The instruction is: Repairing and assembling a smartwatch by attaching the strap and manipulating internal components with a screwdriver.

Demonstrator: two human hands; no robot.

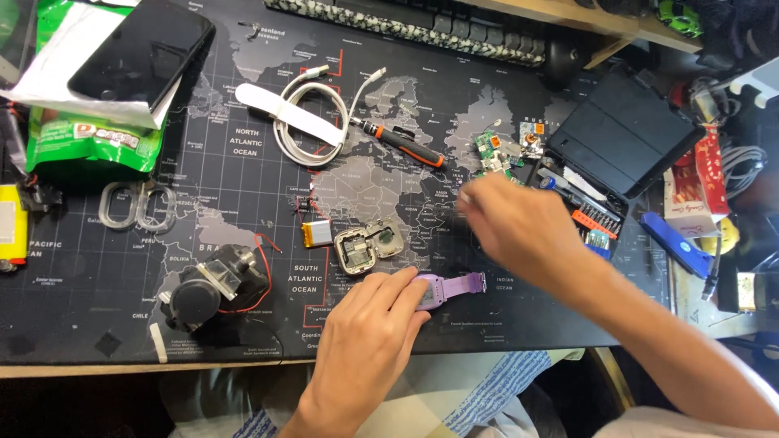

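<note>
Left hand [369,324]: presses the purple watch [442,288] flat on the tabletop [243,203], steadying it.
Right hand [519,227]: blurred, reaching toward the green circuit board [487,150]; grip cannot be told.
Opened watch case [365,243]: just beside the watch.

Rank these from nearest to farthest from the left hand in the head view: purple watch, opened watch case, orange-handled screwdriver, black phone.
1. Purple watch: under the left hand's fingertips, to its right.
2. Opened watch case: just above the hand.
3. Orange-handled screwdriver: farther up the mat, mid-table.
4. Black phone: far upper-left corner.
</note>
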